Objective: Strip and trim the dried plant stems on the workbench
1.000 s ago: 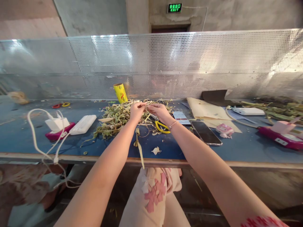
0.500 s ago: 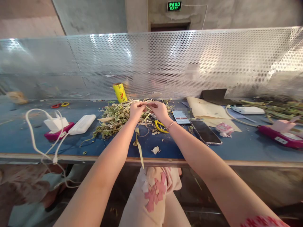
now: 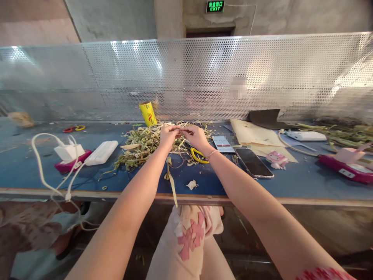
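Note:
Over a heap of dried, greenish plant strips, my left hand and my right hand meet with fingertips pinched together. Whatever lies between the fingers is too small to make out. Just below my right hand is a yellow-handled tool, its blades partly covered by the strips. A yellow cardboard tube stands tilted behind the heap. One long pale strip hangs over the table's front edge, and a crumpled white scrap lies to its right.
Right of my hands lie a lit phone, a dark phone, a pink figurine and tan paper sheets. On the left are a white power bank and a purple power strip with cables. A perforated metal screen closes the back.
My fingertips have drawn slightly closer together above the heap. The things on the table have stayed in place.

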Demonstrator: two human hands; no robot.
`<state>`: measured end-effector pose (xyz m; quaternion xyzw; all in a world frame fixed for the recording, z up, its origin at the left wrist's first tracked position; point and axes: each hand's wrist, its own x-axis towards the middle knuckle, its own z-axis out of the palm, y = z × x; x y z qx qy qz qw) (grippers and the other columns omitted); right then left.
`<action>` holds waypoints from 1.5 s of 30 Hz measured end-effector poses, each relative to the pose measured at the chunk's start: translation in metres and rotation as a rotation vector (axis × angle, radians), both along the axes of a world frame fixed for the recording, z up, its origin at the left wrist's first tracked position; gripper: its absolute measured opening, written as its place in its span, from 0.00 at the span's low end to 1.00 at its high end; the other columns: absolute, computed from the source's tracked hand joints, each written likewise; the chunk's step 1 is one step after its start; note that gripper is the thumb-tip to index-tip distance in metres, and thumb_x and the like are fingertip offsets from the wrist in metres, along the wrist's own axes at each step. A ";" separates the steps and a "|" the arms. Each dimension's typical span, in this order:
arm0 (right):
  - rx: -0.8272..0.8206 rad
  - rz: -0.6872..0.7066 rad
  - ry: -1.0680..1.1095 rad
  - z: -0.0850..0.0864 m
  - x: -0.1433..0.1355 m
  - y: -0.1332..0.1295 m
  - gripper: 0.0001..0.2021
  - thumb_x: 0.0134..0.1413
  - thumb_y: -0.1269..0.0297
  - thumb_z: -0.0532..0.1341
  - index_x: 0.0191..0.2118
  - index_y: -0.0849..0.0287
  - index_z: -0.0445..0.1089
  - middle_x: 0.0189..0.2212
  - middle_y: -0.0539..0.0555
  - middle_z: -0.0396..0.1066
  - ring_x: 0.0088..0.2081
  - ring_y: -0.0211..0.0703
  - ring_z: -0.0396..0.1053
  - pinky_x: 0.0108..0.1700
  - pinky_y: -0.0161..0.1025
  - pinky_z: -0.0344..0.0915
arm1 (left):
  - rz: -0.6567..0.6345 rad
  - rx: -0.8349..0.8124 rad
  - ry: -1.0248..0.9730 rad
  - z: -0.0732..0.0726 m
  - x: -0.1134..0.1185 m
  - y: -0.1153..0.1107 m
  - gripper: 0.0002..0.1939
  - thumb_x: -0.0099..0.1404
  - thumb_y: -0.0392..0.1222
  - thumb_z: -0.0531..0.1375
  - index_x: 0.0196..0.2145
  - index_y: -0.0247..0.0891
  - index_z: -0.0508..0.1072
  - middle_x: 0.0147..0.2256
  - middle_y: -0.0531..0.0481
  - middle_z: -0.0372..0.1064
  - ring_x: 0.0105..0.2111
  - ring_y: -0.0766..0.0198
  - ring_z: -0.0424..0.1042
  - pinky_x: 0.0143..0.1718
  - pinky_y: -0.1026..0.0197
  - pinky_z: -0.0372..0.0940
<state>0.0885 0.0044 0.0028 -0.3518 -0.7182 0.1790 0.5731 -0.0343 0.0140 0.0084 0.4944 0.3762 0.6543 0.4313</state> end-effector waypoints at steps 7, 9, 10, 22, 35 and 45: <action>-0.167 -0.012 0.085 0.002 -0.002 -0.003 0.05 0.42 0.68 0.60 0.27 0.57 0.74 0.26 0.50 0.73 0.30 0.39 0.68 0.39 0.39 0.64 | -0.026 -0.006 0.011 0.001 0.001 -0.001 0.04 0.44 0.30 0.59 0.22 0.32 0.72 0.18 0.53 0.68 0.20 0.70 0.67 0.29 0.62 0.65; -0.176 -0.010 0.101 0.001 -0.002 -0.001 0.04 0.41 0.68 0.61 0.27 0.58 0.73 0.26 0.50 0.73 0.30 0.39 0.68 0.39 0.39 0.64 | -0.031 -0.011 0.010 0.001 0.002 -0.001 0.04 0.43 0.30 0.58 0.22 0.32 0.72 0.18 0.54 0.67 0.19 0.71 0.66 0.29 0.62 0.65; -0.179 -0.002 0.111 0.001 -0.003 0.000 0.04 0.41 0.68 0.61 0.26 0.58 0.73 0.26 0.50 0.73 0.30 0.39 0.69 0.39 0.40 0.64 | -0.032 -0.012 0.010 0.001 0.002 -0.001 0.04 0.43 0.30 0.58 0.22 0.32 0.72 0.18 0.54 0.67 0.19 0.71 0.66 0.29 0.62 0.65; -0.339 0.119 0.309 -0.006 -0.009 0.009 0.07 0.38 0.68 0.62 0.29 0.58 0.64 0.23 0.47 0.67 0.27 0.35 0.67 0.32 0.35 0.66 | 0.006 0.073 0.071 -0.010 0.003 0.009 0.06 0.45 0.31 0.57 0.24 0.34 0.71 0.18 0.54 0.66 0.20 0.70 0.66 0.28 0.63 0.65; -0.616 0.314 0.506 -0.001 -0.015 -0.003 0.09 0.46 0.74 0.58 0.29 0.57 0.55 0.19 0.42 0.64 0.22 0.28 0.67 0.28 0.28 0.65 | 0.118 0.135 0.276 -0.011 -0.002 0.009 0.05 0.46 0.34 0.58 0.25 0.34 0.72 0.21 0.52 0.67 0.23 0.68 0.66 0.27 0.63 0.63; -0.424 0.247 0.343 -0.006 -0.012 0.012 0.06 0.44 0.76 0.55 0.28 0.58 0.61 0.21 0.45 0.65 0.25 0.32 0.66 0.37 0.36 0.65 | 0.076 0.090 0.160 -0.009 0.000 0.011 0.04 0.46 0.33 0.58 0.23 0.35 0.72 0.20 0.53 0.67 0.22 0.67 0.66 0.29 0.60 0.65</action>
